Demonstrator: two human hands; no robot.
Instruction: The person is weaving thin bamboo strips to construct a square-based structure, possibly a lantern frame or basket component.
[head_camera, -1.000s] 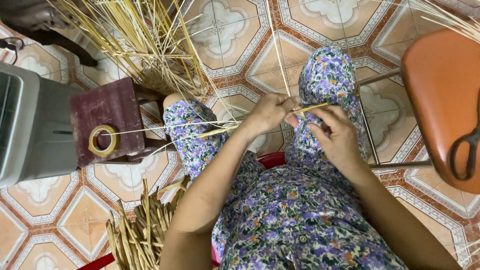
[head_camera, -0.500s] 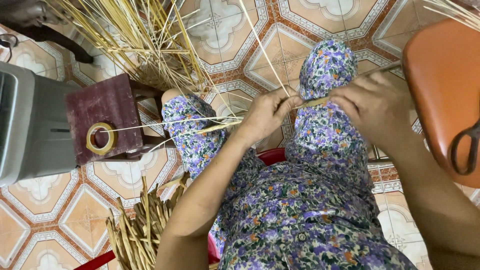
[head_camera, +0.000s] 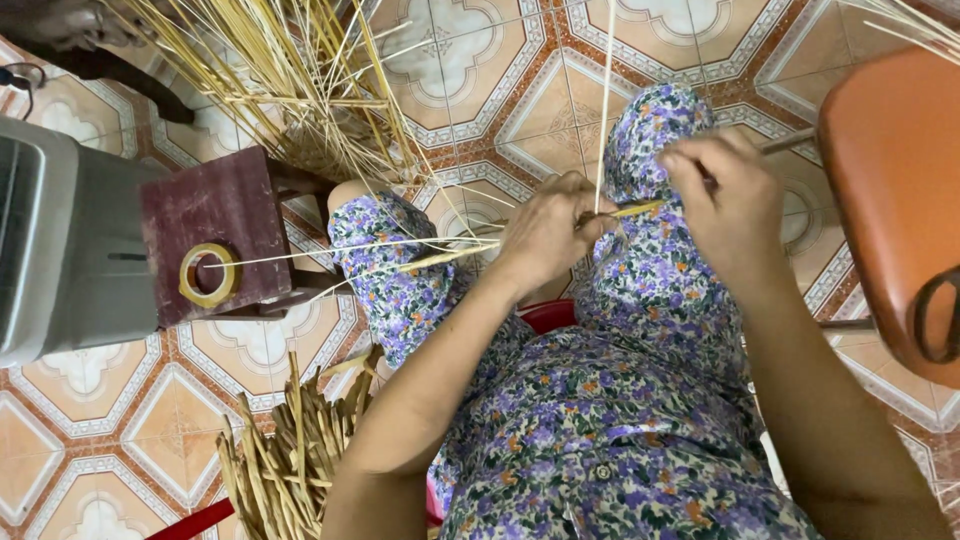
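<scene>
I sit with my knees apart in flowered purple clothes. My left hand (head_camera: 548, 232) pinches a thin bundle of pale straw strands (head_camera: 420, 258) that runs leftward across my left knee. My right hand (head_camera: 722, 198) is closed over the other end of the bundle (head_camera: 640, 209), above my right knee. A single long straw (head_camera: 604, 100) rises straight up from between my two hands toward the top of the view.
A dark red wooden stool (head_camera: 215, 235) with a roll of tape (head_camera: 209, 275) stands left. Beside it is a grey machine (head_camera: 60, 240). Loose straw (head_camera: 270, 70) lies on the tiled floor ahead, a cut bundle (head_camera: 290, 455) below. An orange chair (head_camera: 895, 210) with scissors (head_camera: 935, 315) stands right.
My right hand has moved up and to the right, away from the left hand, drawing the strand out. The left hand has kept its grip near my knees.
</scene>
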